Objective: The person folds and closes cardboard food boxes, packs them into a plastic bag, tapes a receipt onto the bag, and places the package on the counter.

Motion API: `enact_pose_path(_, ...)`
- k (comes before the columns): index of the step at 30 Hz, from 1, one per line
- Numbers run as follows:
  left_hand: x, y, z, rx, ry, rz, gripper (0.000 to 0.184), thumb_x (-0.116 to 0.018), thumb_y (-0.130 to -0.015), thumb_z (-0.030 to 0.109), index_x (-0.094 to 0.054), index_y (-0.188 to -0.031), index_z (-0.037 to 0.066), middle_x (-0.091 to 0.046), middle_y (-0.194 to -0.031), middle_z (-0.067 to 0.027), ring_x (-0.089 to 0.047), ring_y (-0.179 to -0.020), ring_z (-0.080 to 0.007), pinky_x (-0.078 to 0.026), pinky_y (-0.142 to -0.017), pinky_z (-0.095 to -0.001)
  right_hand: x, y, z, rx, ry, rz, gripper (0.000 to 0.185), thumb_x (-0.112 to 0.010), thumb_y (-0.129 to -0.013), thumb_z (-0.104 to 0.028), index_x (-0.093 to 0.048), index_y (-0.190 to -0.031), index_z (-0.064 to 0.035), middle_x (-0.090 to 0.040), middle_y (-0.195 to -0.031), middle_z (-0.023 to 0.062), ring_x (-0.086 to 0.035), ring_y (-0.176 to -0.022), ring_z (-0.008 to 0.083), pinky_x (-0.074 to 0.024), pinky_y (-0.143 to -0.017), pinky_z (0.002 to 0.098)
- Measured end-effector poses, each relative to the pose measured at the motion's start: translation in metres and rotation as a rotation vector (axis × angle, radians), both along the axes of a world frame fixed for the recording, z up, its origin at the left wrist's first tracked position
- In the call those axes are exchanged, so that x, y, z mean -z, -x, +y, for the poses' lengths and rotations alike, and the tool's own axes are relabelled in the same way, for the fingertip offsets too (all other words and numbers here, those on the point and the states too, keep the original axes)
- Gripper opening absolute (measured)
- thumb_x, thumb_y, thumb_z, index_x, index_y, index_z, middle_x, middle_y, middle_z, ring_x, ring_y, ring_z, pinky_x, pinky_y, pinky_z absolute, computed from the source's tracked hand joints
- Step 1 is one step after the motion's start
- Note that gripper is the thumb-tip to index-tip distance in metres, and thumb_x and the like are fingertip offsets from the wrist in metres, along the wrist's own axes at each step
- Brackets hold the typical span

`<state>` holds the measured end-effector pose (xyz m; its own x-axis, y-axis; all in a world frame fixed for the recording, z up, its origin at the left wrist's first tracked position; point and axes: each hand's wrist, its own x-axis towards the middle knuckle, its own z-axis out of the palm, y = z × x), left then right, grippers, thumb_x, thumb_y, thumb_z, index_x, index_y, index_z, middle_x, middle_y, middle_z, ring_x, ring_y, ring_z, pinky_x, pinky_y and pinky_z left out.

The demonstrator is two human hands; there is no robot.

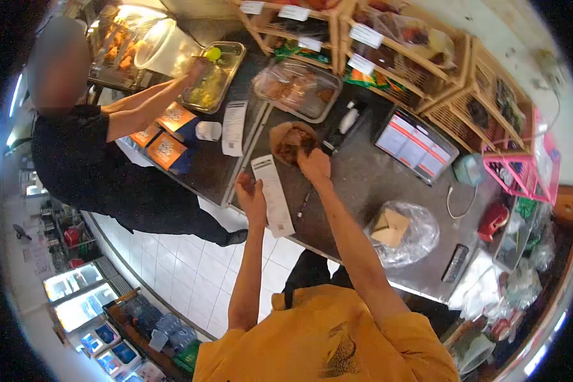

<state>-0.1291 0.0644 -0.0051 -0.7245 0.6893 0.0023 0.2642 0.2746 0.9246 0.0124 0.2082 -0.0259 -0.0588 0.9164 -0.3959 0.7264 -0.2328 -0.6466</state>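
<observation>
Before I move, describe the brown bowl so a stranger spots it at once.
On the dark counter, find the white slip beside the left hand. The bowl sits by its far end, at the right hand. It is round and brown, while the tray beyond is clear and rectangular.

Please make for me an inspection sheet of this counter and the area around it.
Surface: dark counter; marks too small to judge.
Job's things: brown bowl with shredded food; printed receipt beside it, reaching the counter edge.
Clutter: clear plastic bag with brown paper box, pen, second receipt, orange packets.
Hands: right hand has its fingers at the bowl, grip not visible; left hand is half open near the first receipt, nothing seen in it.
Cables: one white cable, curved, right of the tablet.
Surroundings: co-worker reaching into a metal tray; wooden racks behind the counter; tiled floor.
</observation>
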Motion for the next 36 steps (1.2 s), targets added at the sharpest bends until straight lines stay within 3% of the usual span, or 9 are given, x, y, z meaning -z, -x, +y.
enact_pose_path(5, 0.007, 0.021, 0.026, -0.020, 0.013, -0.470, 0.055, -0.064, -0.096, 0.019, -0.042, -0.144, 0.002, -0.058, -0.129, -0.0138, -0.056, -0.115, -0.0195, -0.046, -0.096, -0.0357, 0.023, -0.015, 0.008, -0.347, -0.071, 0.040, 0.035, -0.062, -0.087, -0.031, -0.070, -0.090, 0.0033, -0.070, -0.093, 0.0280, -0.068, -0.095, 0.0445, -0.0547, -0.087, 0.0490)
enact_pose_path(9, 0.045, 0.027, 0.031, 0.138, 0.028, -0.553, 0.065, -0.064, -0.095, 0.023, -0.037, -0.149, 0.000, -0.055, -0.137, -0.0145, -0.055, -0.121, -0.0215, -0.044, -0.100, -0.0357, -0.008, -0.012, 0.025, -0.348, -0.196, 0.119, 0.030, -0.067, -0.086, -0.027, -0.072, -0.099, -0.0011, -0.072, -0.099, 0.0221, -0.069, -0.092, 0.0396, -0.0550, -0.083, 0.0463)
enact_pose_path(13, 0.003, 0.008, 0.025, 0.064, 0.000, -0.752, 0.080, -0.068, -0.090, 0.033, -0.031, -0.153, 0.001, -0.051, -0.139, -0.0165, -0.056, -0.121, -0.0247, -0.047, -0.099, -0.0366, -0.019, -0.007, 0.031, -0.238, -0.267, 0.329, 0.030, -0.072, -0.087, -0.021, -0.072, -0.113, -0.0047, -0.073, -0.098, 0.0172, -0.071, -0.087, 0.0290, -0.0549, -0.079, 0.0388)
enact_pose_path(17, -0.001, -0.006, 0.004, 0.035, 0.055, -0.792, 0.064, -0.061, -0.097, 0.030, -0.034, -0.152, 0.010, -0.057, -0.134, -0.0131, -0.059, -0.120, -0.0239, -0.052, -0.094, -0.0400, -0.042, 0.004, 0.022, -0.157, -0.045, 0.542, 0.030, -0.071, -0.091, -0.016, -0.071, -0.118, -0.0051, -0.073, -0.103, 0.0154, -0.069, -0.087, 0.0225, -0.0545, -0.077, 0.0362)
enact_pose_path(20, 0.006, -0.012, -0.007, 0.006, -0.048, -0.828, 0.056, -0.058, -0.099, 0.030, -0.040, -0.148, 0.010, -0.058, -0.134, -0.0106, -0.059, -0.118, -0.0231, -0.052, -0.093, -0.0388, -0.028, 0.012, 0.003, 0.139, -0.367, 0.588, 0.032, -0.071, -0.089, -0.019, -0.069, -0.114, 0.0012, -0.071, -0.106, 0.0196, -0.069, -0.096, 0.0328, -0.0523, -0.088, 0.0420)
enact_pose_path(23, 0.022, 0.014, 0.004, -0.067, 0.059, -0.671, 0.050, -0.057, -0.101, 0.032, -0.046, -0.144, 0.009, -0.060, -0.131, -0.0087, -0.060, -0.116, -0.0225, -0.051, -0.092, -0.0358, -0.046, -0.004, -0.033, 0.111, -0.547, 0.232, 0.036, -0.067, -0.093, -0.019, -0.064, -0.123, 0.0012, -0.068, -0.116, 0.0208, -0.065, -0.106, 0.0348, -0.0502, -0.092, 0.0427)
enact_pose_path(27, 0.022, 0.038, 0.032, 0.066, 0.012, -0.490, 0.047, -0.058, -0.101, 0.034, -0.058, -0.134, 0.000, -0.064, -0.125, -0.0105, -0.060, -0.112, -0.0190, -0.046, -0.094, -0.0308, 0.000, -0.001, -0.059, 0.156, -0.291, 0.362, 0.039, -0.061, -0.097, -0.021, -0.059, -0.130, -0.0009, -0.064, -0.123, 0.0236, -0.061, -0.114, 0.0382, -0.0478, -0.097, 0.0439)
enact_pose_path(31, 0.047, 0.038, 0.025, 0.135, 0.117, -0.649, 0.048, -0.056, -0.101, 0.038, -0.063, -0.130, 0.000, -0.068, -0.116, -0.0097, -0.062, -0.106, -0.0187, -0.047, -0.091, -0.0319, -0.007, 0.007, -0.046, 0.140, -0.195, 0.445, 0.040, -0.060, -0.097, -0.025, -0.060, -0.130, -0.0023, -0.065, -0.122, 0.0239, -0.063, -0.112, 0.0385, -0.0493, -0.096, 0.0432)
enact_pose_path(36, 0.060, 0.039, -0.015, -0.118, 0.027, -0.622, 0.043, -0.063, -0.096, 0.034, -0.065, -0.123, 0.000, -0.069, -0.111, -0.0094, -0.063, -0.102, -0.0183, -0.048, -0.086, -0.0324, -0.003, -0.021, -0.044, 0.036, -0.395, 0.252, 0.038, -0.065, -0.094, -0.024, -0.064, -0.127, -0.0055, -0.072, -0.111, 0.0155, -0.070, -0.098, 0.0237, -0.0534, -0.086, 0.0342)
